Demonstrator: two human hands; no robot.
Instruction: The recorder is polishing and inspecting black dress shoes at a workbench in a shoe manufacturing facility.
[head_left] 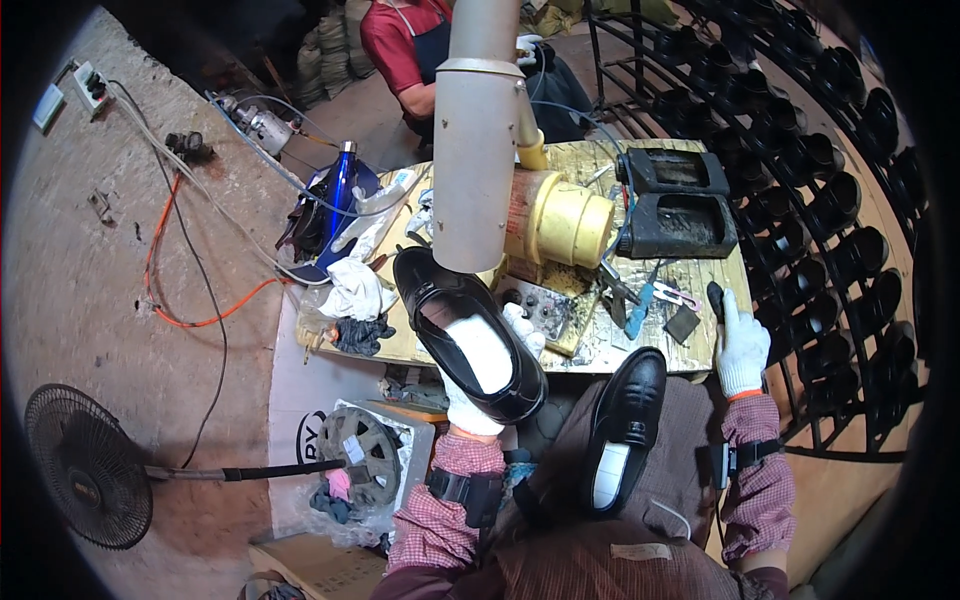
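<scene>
A black slip-on dress shoe (425,305) with a white insole is held up before the table by my left hand (470,410). That hand wears a white glove and is closed on the shoe, which hides part of it. Its mate, another black shoe (632,405), lies across my lap with the toe pointing away. At the table's right edge is my right hand (743,345), also in a white glove. Its fingers are closed at a small dark piece with a rounded end (715,298); its kind is unclear.
Above the wooden table (680,355) hangs a thick grey pipe (475,165) beside a yellow machine (560,220). Black trays (680,225), pliers (617,288), rags (355,290) and a blue bottle (341,195) lie about. Shoe racks (800,220) stand right, a fan (88,465) left; a person (400,50) sits opposite.
</scene>
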